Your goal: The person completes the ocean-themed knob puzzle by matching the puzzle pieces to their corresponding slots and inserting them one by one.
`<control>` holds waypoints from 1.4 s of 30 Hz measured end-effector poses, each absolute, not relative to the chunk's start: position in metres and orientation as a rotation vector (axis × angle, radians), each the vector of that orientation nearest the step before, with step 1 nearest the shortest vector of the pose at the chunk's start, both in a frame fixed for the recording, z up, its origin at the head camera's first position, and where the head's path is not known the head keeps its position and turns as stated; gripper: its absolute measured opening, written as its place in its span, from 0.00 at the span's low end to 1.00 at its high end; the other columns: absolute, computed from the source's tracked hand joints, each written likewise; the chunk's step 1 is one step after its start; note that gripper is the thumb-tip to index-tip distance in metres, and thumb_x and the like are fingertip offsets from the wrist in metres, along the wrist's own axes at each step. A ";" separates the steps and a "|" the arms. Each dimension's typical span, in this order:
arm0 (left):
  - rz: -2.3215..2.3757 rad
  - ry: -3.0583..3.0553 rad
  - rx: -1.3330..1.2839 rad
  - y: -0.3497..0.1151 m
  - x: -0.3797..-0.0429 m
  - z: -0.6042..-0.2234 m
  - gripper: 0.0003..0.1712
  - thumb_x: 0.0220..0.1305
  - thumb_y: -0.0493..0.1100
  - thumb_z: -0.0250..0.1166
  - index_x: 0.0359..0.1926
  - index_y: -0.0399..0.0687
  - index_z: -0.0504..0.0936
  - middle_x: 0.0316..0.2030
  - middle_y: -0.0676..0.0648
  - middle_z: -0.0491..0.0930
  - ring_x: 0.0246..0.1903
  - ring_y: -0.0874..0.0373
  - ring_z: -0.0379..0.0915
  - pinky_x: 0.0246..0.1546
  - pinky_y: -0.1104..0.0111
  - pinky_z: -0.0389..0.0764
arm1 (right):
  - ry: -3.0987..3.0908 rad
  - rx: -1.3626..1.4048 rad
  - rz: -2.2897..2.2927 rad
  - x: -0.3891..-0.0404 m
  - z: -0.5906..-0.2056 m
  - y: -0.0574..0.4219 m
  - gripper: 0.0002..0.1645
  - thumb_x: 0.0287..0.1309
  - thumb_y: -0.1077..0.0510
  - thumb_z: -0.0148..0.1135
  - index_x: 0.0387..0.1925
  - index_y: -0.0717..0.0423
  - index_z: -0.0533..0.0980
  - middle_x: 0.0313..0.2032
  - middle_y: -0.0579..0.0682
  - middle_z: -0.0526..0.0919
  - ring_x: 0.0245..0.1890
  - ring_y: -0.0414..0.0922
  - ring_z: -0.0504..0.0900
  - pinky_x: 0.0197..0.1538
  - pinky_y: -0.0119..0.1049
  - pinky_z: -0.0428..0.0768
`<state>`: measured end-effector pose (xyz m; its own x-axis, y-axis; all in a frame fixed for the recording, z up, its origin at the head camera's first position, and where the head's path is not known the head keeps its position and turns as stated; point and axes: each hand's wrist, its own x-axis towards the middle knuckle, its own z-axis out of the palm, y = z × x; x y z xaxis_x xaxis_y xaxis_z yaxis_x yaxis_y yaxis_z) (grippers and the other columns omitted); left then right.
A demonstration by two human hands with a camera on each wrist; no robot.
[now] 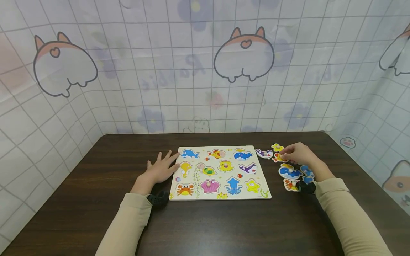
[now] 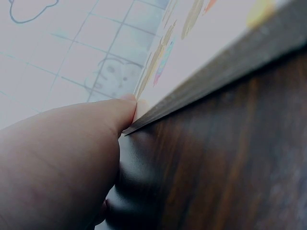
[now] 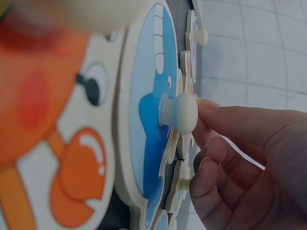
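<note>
Left hand (image 1: pixel 161 170), fingers spread and straight, touches left edge of puzzle board (image 1: pixel 221 176); right hand (image 1: pixel 300 155), fingers curled, pinches orange fish piece (image 1: pixel 279 159) on counter (image 1: pixel 224 227), right of board; whale piece (image 1: pixel 289 172) near

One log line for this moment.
left hand: touching left edge of puzzle board | right hand: fingertips at fish piece, grip unclear | other pieces: loose, right of board

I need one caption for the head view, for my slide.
Left hand touching the puzzle board, right hand at the loose sea-animal pieces.
</note>
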<state>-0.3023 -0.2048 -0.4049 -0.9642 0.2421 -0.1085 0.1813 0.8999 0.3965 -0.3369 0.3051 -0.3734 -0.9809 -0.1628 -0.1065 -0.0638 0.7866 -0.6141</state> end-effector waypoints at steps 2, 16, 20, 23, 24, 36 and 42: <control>0.584 2.910 0.323 -0.204 -0.302 -0.405 0.38 0.80 0.60 0.49 0.83 0.54 0.52 0.80 0.36 0.42 0.77 0.28 0.27 0.64 0.24 0.30 | 2.820 -0.182 -0.945 -0.337 -0.373 0.305 0.19 0.70 0.60 0.64 0.52 0.73 0.81 0.34 0.55 0.87 0.28 0.47 0.77 0.33 0.39 0.79; 0.602 2.906 0.325 -0.203 -0.299 -0.406 0.38 0.80 0.60 0.49 0.83 0.54 0.52 0.80 0.36 0.42 0.77 0.28 0.28 0.64 0.24 0.31 | 2.864 -0.182 -0.855 -0.337 -0.372 0.302 0.14 0.68 0.62 0.65 0.47 0.72 0.83 0.35 0.57 0.88 0.31 0.48 0.82 0.39 0.43 0.84; 0.597 2.911 0.327 -0.202 -0.299 -0.405 0.38 0.80 0.60 0.49 0.82 0.53 0.53 0.80 0.36 0.43 0.77 0.28 0.28 0.64 0.24 0.31 | 2.879 -0.199 -0.814 -0.336 -0.370 0.301 0.12 0.68 0.64 0.64 0.45 0.71 0.83 0.36 0.59 0.87 0.34 0.50 0.84 0.43 0.48 0.85; 0.598 2.906 0.325 -0.202 -0.299 -0.405 0.38 0.80 0.60 0.49 0.83 0.54 0.52 0.80 0.36 0.42 0.77 0.29 0.27 0.65 0.25 0.31 | 2.883 -0.205 -0.802 -0.335 -0.369 0.300 0.12 0.68 0.64 0.64 0.45 0.72 0.83 0.36 0.59 0.87 0.35 0.51 0.84 0.44 0.49 0.85; 0.597 2.906 0.328 -0.202 -0.299 -0.404 0.38 0.80 0.60 0.49 0.83 0.54 0.52 0.80 0.36 0.42 0.77 0.28 0.27 0.65 0.24 0.31 | 2.886 -0.205 -0.804 -0.335 -0.368 0.300 0.12 0.68 0.63 0.64 0.45 0.72 0.83 0.36 0.58 0.87 0.34 0.51 0.84 0.44 0.49 0.85; 0.581 2.906 0.330 -0.203 -0.300 -0.402 0.38 0.80 0.60 0.49 0.83 0.54 0.52 0.80 0.35 0.42 0.76 0.28 0.28 0.64 0.24 0.32 | 2.929 -0.294 -0.809 -0.331 -0.357 0.298 0.15 0.68 0.59 0.66 0.44 0.71 0.84 0.34 0.55 0.88 0.34 0.50 0.82 0.40 0.48 0.83; 0.578 2.913 0.324 -0.203 -0.300 -0.401 0.38 0.80 0.59 0.49 0.83 0.54 0.52 0.80 0.35 0.43 0.77 0.28 0.28 0.65 0.24 0.32 | 3.002 -0.372 -0.765 -0.328 -0.348 0.290 0.16 0.68 0.57 0.67 0.44 0.69 0.85 0.36 0.56 0.88 0.35 0.52 0.82 0.41 0.53 0.81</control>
